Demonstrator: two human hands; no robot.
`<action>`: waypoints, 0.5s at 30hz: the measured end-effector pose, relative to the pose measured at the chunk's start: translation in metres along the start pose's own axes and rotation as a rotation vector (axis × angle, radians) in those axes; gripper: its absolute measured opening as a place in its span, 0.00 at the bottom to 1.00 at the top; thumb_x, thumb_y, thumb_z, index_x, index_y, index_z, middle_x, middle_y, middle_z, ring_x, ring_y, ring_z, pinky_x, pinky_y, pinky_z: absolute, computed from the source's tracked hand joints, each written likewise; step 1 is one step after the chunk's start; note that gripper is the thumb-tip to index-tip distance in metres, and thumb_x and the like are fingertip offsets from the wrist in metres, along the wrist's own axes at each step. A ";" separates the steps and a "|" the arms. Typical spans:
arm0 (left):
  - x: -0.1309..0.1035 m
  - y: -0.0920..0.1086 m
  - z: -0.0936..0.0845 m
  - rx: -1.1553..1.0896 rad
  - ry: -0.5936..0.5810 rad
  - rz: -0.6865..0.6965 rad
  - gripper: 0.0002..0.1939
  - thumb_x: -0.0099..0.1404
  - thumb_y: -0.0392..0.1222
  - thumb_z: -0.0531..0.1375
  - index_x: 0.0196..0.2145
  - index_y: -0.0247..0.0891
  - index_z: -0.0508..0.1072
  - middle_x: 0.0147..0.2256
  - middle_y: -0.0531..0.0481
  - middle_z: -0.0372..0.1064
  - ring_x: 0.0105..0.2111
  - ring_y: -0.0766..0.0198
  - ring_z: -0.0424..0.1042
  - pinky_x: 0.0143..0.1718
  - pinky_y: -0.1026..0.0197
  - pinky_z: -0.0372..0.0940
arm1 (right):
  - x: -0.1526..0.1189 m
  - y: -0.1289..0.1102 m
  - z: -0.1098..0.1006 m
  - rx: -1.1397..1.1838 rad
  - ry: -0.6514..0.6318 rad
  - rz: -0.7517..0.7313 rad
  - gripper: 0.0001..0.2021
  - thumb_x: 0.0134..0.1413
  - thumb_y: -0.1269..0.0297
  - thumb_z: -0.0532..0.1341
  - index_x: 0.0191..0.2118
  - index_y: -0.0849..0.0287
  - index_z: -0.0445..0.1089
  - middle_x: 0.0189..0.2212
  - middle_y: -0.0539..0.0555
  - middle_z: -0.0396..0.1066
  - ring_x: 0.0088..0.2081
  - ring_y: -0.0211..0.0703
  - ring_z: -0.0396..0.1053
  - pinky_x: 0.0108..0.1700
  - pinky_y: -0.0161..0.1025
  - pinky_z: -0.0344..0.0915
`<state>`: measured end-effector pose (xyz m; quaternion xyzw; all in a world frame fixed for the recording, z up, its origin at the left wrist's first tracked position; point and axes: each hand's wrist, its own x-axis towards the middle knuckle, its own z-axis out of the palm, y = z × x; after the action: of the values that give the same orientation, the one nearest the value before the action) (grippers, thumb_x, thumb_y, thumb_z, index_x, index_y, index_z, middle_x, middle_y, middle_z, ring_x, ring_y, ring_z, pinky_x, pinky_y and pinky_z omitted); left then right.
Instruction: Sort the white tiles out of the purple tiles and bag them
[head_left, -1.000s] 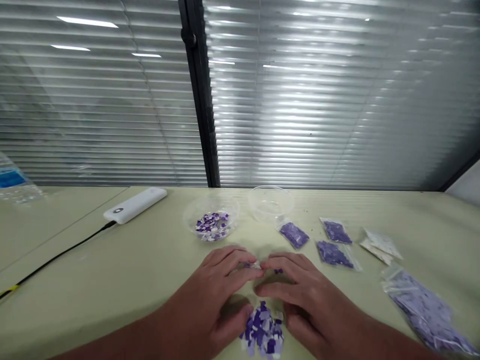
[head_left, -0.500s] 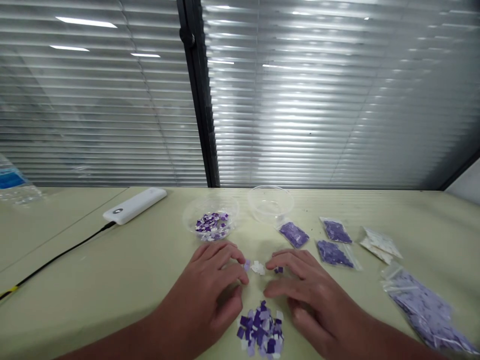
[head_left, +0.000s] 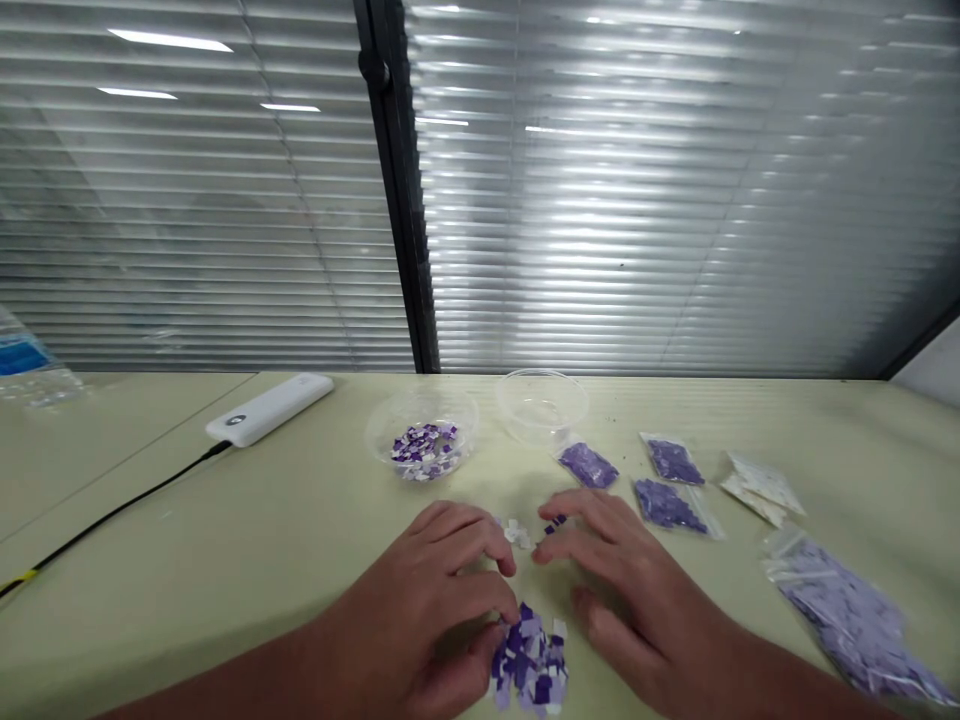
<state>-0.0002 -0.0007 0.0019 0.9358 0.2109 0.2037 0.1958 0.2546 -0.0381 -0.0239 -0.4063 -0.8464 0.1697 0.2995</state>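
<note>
Purple-and-white flat chips (head_left: 534, 665) lie heaped by the left hand (head_left: 446, 605), its grip unreadable; the right hand (head_left: 626, 580), grip open, nears small dark-purple squares (head_left: 555, 524): one sideways brush could scatter them.

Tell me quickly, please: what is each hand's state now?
Left hand: at the mixed pile; cannot tell if it pinches a piece.
Right hand: open, fingers curved by dark purple pieces.

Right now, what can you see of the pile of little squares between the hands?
The pile is an overlapping heap of small flat pieces, mostly squarish, dark purple, lilac and white, perhaps paper or plastic. It lies on the pale table; the left hand seems to touch its left edge, the right hand is apart.
</note>
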 end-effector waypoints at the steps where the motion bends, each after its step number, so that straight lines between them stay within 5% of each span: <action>1: 0.000 0.000 0.000 -0.001 -0.004 0.008 0.12 0.64 0.27 0.58 0.40 0.42 0.72 0.45 0.50 0.70 0.48 0.57 0.69 0.53 0.52 0.61 | 0.001 -0.002 -0.002 0.035 -0.045 -0.042 0.23 0.50 0.80 0.58 0.50 0.52 0.71 0.54 0.55 0.67 0.58 0.53 0.65 0.60 0.51 0.64; 4: 0.001 0.001 -0.001 0.010 -0.046 0.020 0.13 0.63 0.27 0.59 0.41 0.43 0.73 0.43 0.50 0.70 0.44 0.58 0.69 0.51 0.52 0.63 | 0.005 -0.005 -0.004 0.074 -0.122 -0.096 0.23 0.49 0.81 0.59 0.49 0.51 0.73 0.50 0.53 0.70 0.54 0.50 0.67 0.60 0.48 0.64; 15: 0.002 0.006 -0.005 0.050 -0.101 0.019 0.15 0.62 0.26 0.59 0.40 0.45 0.75 0.41 0.50 0.72 0.43 0.57 0.70 0.49 0.53 0.64 | 0.006 -0.005 -0.001 0.060 -0.099 -0.073 0.28 0.44 0.84 0.58 0.49 0.51 0.73 0.52 0.54 0.69 0.57 0.51 0.65 0.63 0.52 0.60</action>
<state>0.0014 -0.0037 0.0092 0.9514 0.1970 0.1528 0.1806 0.2492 -0.0368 -0.0184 -0.3571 -0.8690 0.2037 0.2755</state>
